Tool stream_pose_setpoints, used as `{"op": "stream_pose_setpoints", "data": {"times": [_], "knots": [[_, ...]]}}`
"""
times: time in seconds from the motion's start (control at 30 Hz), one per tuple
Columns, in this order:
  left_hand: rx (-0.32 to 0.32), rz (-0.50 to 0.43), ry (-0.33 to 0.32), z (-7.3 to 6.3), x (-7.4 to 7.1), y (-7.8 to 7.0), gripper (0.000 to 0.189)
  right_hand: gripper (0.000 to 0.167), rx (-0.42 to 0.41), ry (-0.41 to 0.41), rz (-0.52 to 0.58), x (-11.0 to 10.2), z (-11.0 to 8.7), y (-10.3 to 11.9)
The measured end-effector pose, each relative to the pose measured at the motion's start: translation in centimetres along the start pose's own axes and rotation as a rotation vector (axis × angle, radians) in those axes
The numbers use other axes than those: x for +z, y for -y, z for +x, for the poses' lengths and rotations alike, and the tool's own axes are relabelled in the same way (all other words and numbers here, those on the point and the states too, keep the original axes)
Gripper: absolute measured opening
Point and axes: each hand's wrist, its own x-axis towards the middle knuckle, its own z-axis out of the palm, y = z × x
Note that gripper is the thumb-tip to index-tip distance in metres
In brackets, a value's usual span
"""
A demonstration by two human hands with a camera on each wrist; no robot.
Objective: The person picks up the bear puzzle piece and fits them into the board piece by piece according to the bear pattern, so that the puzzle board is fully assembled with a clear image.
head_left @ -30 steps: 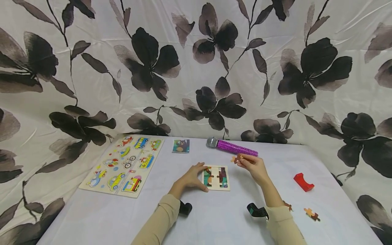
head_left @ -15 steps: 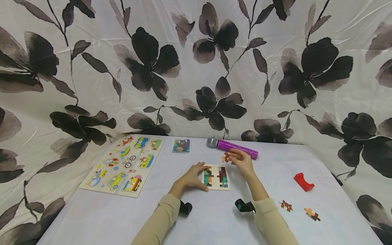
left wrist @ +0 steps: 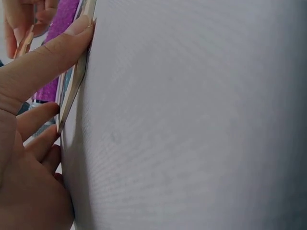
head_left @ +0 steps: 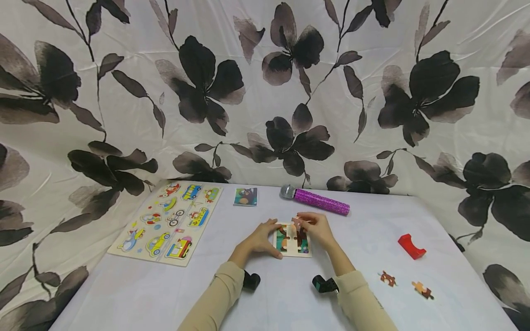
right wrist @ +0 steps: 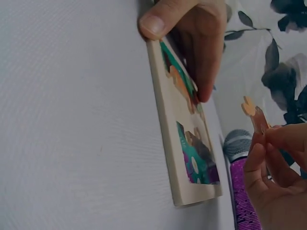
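Note:
A small wooden puzzle tray [head_left: 292, 250] lies mid-table, with picture pieces along its left and right sides and a bare strip down the middle. My left hand [head_left: 260, 239] holds the tray's left side, thumb at the near edge and fingers at the far edge, as the right wrist view confirms. Between the thumb and fingers of my right hand [head_left: 319, 229] is a brown-and-orange jigsaw piece [right wrist: 257, 118], pinched above the tray's far edge. It is tilted up from the tray in the right wrist view. Two loose jigsaw pieces, one brown [head_left: 388, 278] and one orange-brown [head_left: 423, 290], lie at the right.
Behind the tray lies a glittery purple microphone [head_left: 322, 202]. A small picture card [head_left: 245, 196] is at the back, left of it. A large vehicle puzzle board [head_left: 195, 233] occupies the left side. To the right sits a red curved block [head_left: 411, 247]. Floral cloth [head_left: 248, 105] hangs behind the table.
My right hand has moved left and toward the tray with the jigsaw piece, from beside the microphone to the tray's far edge. My left hand has stayed on the tray.

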Motion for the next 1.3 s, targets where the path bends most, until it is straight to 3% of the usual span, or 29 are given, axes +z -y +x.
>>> {"op": "stream_pose_setpoints", "data": {"times": [0.13, 0.37, 0.53, 0.7, 0.83, 0.87, 0.97, 1.07, 1.13, 1.3], "knots": [[-0.003, 0.006, 0.006, 0.0, 0.0, 0.0, 0.091, 0.028, 0.005, 0.018, -0.011, 0.2, -0.2, -0.2], [0.027, 0.03, 0.006, 0.0, 0.0, 0.1, 0.091, 0.026, -0.096, 0.105, -0.114, 0.4, -0.4, -0.6], [0.022, 0.032, 0.007, -0.1, 0.0, -0.1, 0.09, 0.019, -0.112, 0.094, -0.224, 0.8, -0.5, -0.6], [0.015, 0.025, 0.008, 0.0, 0.0, 0.1, 0.086, 0.02, -0.107, 0.073, -0.246, 1.3, -0.7, -0.8], [0.087, -0.009, -0.023, 0.6, 0.2, 1.1, 0.075, 0.02, -0.165, 0.07, -0.265, 1.5, -0.7, -0.9], [0.138, 0.007, -0.043, 1.2, 0.7, 2.3, 0.073, 0.02, -0.182, 0.072, -0.276, 1.5, -0.7, -0.9], [0.177, 0.006, -0.069, 1.5, 0.9, 3.0, 0.068, 0.017, -0.229, 0.086, -0.321, 1.7, -0.8, -0.9], [0.163, 0.009, -0.071, 1.4, 1.0, 2.7, 0.064, 0.014, -0.275, 0.127, -0.369, 1.8, -0.8, -0.9], [0.12, 0.006, -0.063, 0.7, 0.6, 1.3, 0.061, 0.013, -0.303, 0.164, -0.391, 1.7, -0.8, -0.9], [0.083, 0.07, -0.068, 0.2, 0.5, 0.3, 0.057, 0.026, -0.371, 0.246, -0.433, 1.5, -0.9, -0.5]]}}
